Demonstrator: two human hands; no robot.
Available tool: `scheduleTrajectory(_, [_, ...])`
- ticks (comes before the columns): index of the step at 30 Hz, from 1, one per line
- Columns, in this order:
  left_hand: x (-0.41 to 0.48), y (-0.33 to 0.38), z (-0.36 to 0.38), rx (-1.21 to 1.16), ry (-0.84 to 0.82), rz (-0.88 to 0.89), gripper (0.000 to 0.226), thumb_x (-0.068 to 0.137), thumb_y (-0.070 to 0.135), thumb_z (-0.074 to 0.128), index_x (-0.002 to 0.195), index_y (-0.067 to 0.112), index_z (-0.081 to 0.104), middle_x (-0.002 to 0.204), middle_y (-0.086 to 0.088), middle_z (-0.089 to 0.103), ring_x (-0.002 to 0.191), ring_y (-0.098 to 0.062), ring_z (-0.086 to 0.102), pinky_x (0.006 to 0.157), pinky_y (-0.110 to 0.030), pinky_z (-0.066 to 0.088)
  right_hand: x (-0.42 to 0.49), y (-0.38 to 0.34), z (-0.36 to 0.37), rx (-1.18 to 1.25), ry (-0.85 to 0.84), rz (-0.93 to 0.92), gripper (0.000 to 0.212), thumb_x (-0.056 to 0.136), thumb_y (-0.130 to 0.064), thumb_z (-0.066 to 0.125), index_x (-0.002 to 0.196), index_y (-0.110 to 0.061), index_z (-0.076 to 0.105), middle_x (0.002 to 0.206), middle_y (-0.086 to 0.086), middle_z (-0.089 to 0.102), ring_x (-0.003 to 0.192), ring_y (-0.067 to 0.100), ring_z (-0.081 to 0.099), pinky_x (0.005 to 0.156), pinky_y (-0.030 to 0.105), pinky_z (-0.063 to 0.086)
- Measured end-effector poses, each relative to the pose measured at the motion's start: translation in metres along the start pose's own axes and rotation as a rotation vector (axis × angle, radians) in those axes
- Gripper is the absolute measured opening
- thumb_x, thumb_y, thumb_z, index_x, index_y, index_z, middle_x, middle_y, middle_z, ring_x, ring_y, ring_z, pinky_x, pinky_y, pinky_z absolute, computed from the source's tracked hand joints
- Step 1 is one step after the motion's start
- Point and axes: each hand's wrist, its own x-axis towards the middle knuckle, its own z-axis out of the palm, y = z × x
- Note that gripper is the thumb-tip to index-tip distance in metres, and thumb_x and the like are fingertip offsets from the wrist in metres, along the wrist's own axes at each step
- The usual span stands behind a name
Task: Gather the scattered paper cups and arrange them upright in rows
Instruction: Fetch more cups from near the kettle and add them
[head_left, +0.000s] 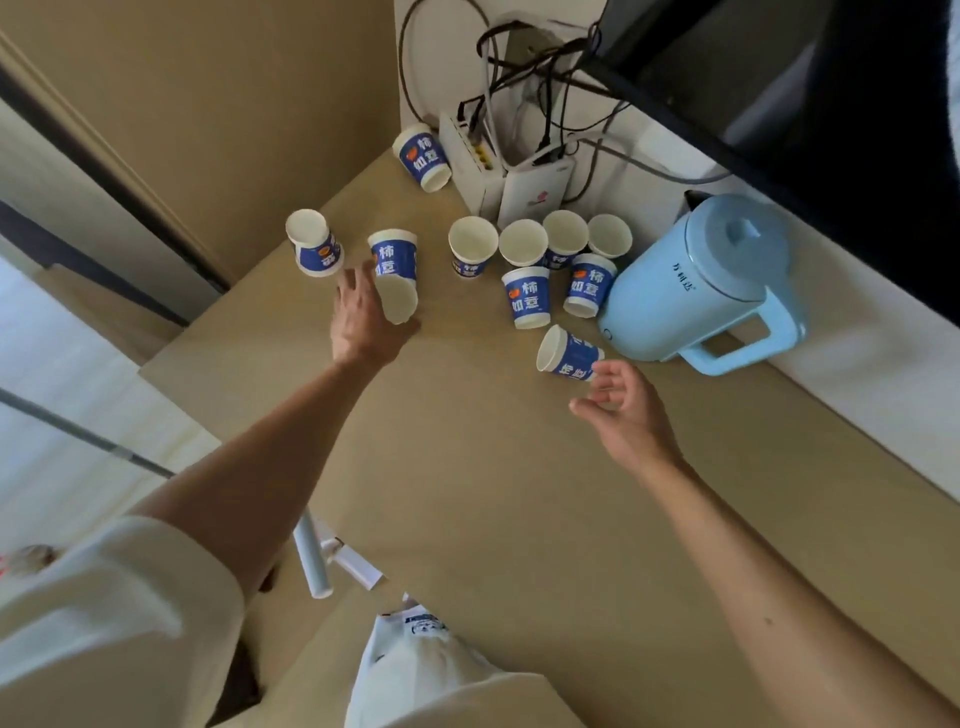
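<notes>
Blue-and-white paper cups lie scattered on the tan table (467, 493). My left hand (361, 319) grips a tilted cup (395, 265), fingers on its left side and thumb under its lower end. My right hand (621, 405) hovers with loosely curled fingers, fingertips at a cup lying on its side (568, 353), holding nothing. Several cups stand upright in a row (523, 241) at the back. Two cups (526, 296) (589, 283) stand upside down in front of that row. One cup (313, 241) leans at the left, and another (422, 158) lies far back.
A light blue kettle (701, 280) stands right of the cups. Two white router boxes (535, 187) with tangled cables (530, 67) sit against the back wall, under a dark monitor (779, 78). The table's left edge drops off beside the leaning cup. A white bag (415, 654) hangs near me.
</notes>
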Motion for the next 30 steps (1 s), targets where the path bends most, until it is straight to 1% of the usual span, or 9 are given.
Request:
scheduleTrajectory(7, [-0.013,0.001,-0.004,-0.05,0.0,0.075,0.078,0.073,0.034,0.083,0.137,0.011,0.046,0.122,-0.014,0.056,0.108,-0.034,0.057,0.084,-0.041,0.048,0.055,-0.016,0.016,-0.27,0.018,-0.124,0.056,0.078,-0.016,0.082,0.127,-0.015,0.054,0.119,0.004,0.056,0.1,0.018,0.06,0.088,0.034,0.052])
scheduleTrajectory(10, [-0.029,0.011,-0.011,-0.126,0.028,0.128,0.077,0.069,0.034,0.087,0.134,0.015,0.051,0.119,-0.011,0.058,0.1,-0.025,0.058,0.078,-0.031,0.043,0.078,-0.015,0.022,-0.454,0.05,-0.213,0.064,0.075,-0.015,0.084,0.13,-0.013,0.051,0.128,0.01,0.052,0.116,0.028,0.056,0.095,0.046,0.05])
scheduleTrajectory(13, [-0.049,0.023,-0.016,-0.179,0.009,0.187,0.077,0.068,0.036,0.089,0.132,0.016,0.051,0.123,-0.008,0.058,0.096,-0.014,0.051,0.079,-0.029,0.044,0.097,-0.01,0.028,-0.705,-0.067,-0.18,0.084,0.073,-0.017,0.086,0.144,-0.013,0.041,0.147,0.013,0.041,0.134,0.035,0.043,0.106,0.051,0.044])
scheduleTrajectory(15, [-0.06,0.031,-0.02,-0.211,-0.001,0.213,0.077,0.068,0.035,0.089,0.131,0.013,0.051,0.124,-0.008,0.059,0.098,-0.017,0.055,0.081,-0.031,0.047,0.104,-0.006,0.034,-0.822,-0.158,-0.137,0.091,0.073,-0.021,0.086,0.148,-0.016,0.035,0.152,0.011,0.038,0.139,0.034,0.039,0.109,0.049,0.041])
scheduleTrajectory(18, [-0.074,0.04,-0.024,-0.251,0.015,0.211,0.08,0.069,0.032,0.09,0.13,0.005,0.047,0.124,-0.009,0.06,0.103,-0.025,0.059,0.082,-0.03,0.046,0.105,-0.001,0.048,-0.87,-0.165,-0.143,0.08,0.074,-0.026,0.083,0.141,-0.016,0.04,0.142,0.009,0.05,0.131,0.032,0.048,0.104,0.045,0.043])
scheduleTrajectory(21, [-0.086,0.046,-0.029,-0.271,0.014,0.203,0.076,0.068,0.032,0.091,0.123,0.004,0.046,0.114,-0.007,0.061,0.094,-0.024,0.059,0.075,-0.034,0.048,0.096,0.002,0.061,-0.776,-0.111,-0.15,0.068,0.075,-0.031,0.079,0.133,-0.014,0.046,0.133,0.006,0.058,0.124,0.029,0.054,0.102,0.043,0.041])
scheduleTrajectory(24, [-0.094,0.053,-0.033,-0.28,-0.02,0.229,0.072,0.067,0.031,0.091,0.12,0.006,0.049,0.11,-0.004,0.062,0.091,-0.022,0.059,0.074,-0.032,0.048,0.077,0.006,0.062,-0.46,-0.031,-0.06,0.062,0.072,-0.033,0.082,0.122,-0.013,0.052,0.118,0.002,0.064,0.111,0.026,0.06,0.096,0.041,0.048])
scheduleTrajectory(28, [-0.109,0.072,-0.031,-0.374,-0.067,0.223,0.066,0.068,0.028,0.09,0.119,0.01,0.053,0.108,0.001,0.064,0.09,-0.021,0.062,0.074,-0.036,0.053,0.035,0.016,0.044,0.091,0.141,0.094,0.056,0.067,-0.022,0.089,0.112,-0.021,0.056,0.095,-0.016,0.064,0.086,0.009,0.064,0.066,0.009,0.045])
scheduleTrajectory(30, [-0.118,0.083,-0.025,-0.416,-0.11,0.23,0.064,0.069,0.028,0.089,0.12,0.014,0.054,0.106,0.004,0.065,0.09,-0.016,0.062,0.074,-0.032,0.054,0.01,0.027,0.033,0.247,0.218,0.129,0.057,0.066,-0.016,0.09,0.113,-0.023,0.058,0.097,-0.015,0.067,0.088,0.004,0.066,0.07,0.01,0.047])
